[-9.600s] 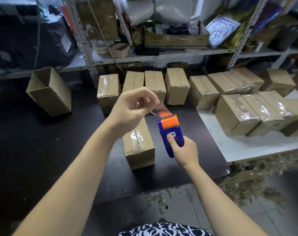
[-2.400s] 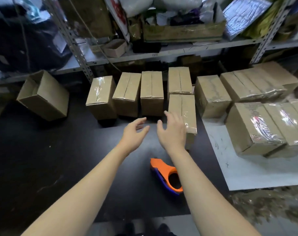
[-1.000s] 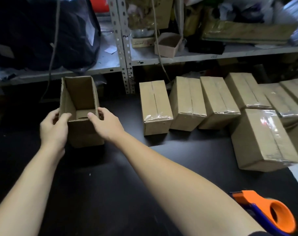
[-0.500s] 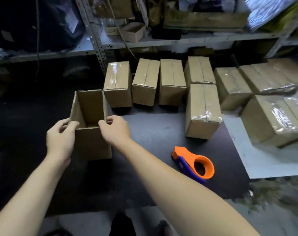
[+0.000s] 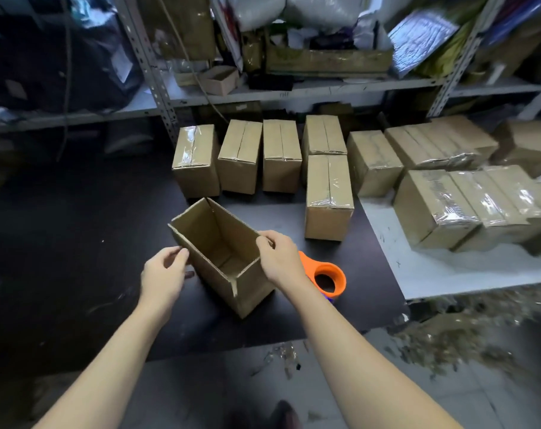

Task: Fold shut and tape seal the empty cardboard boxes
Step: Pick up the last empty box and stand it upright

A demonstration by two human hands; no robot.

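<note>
An open, empty cardboard box (image 5: 222, 252) stands on the black table (image 5: 77, 243), turned diagonally with its mouth up. My right hand (image 5: 278, 258) grips the rim of its right wall. My left hand (image 5: 164, 274) is beside the left wall, its loosely curled fingertips touching the cardboard without closing round it. Just behind my right hand lies the orange and blue tape dispenser (image 5: 328, 275), partly hidden by that hand. One taped box (image 5: 328, 196) stands upright past the open one.
A row of sealed boxes (image 5: 241, 156) lines the back of the table under a metal shelf (image 5: 294, 91) full of clutter. More taped boxes (image 5: 467, 199) are piled on a white board (image 5: 417, 274) at the right. Paper scraps litter the floor (image 5: 448, 332).
The open box has come right and nearer to me and is now turned diagonally. My left hand has let go of its rim; my right hand still holds it.
</note>
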